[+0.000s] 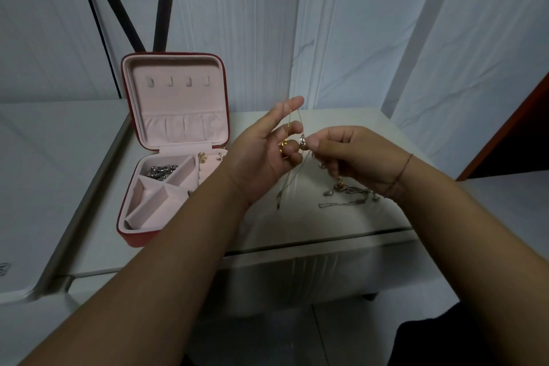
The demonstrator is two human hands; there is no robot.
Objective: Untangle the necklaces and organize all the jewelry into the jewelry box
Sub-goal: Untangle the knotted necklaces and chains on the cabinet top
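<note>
Above the white tabletop [312, 223], between the two hands, the fine chains [292, 175] hang in a loose tangle. I judge the main risk to be tightening it. If the right hand [353, 154] draws its pinch sideways while the strands are looped over the left index finger, the knot could cinch or a thin link could snap. A slip could also drop everything onto the jewelry pile [347, 192] just under the right wrist.

The left hand [261, 151] has its index finger straight and raised, with the chains draped near its tip. Its lower fingers curl onto a small gold piece [283, 146]. The right thumb and forefinger pinch a silver charm [303, 140], just beside the left fingertips.

Whether the dangling ends touch the table, I cannot tell. The open jewelry box [178, 104] stands to the left.
</note>
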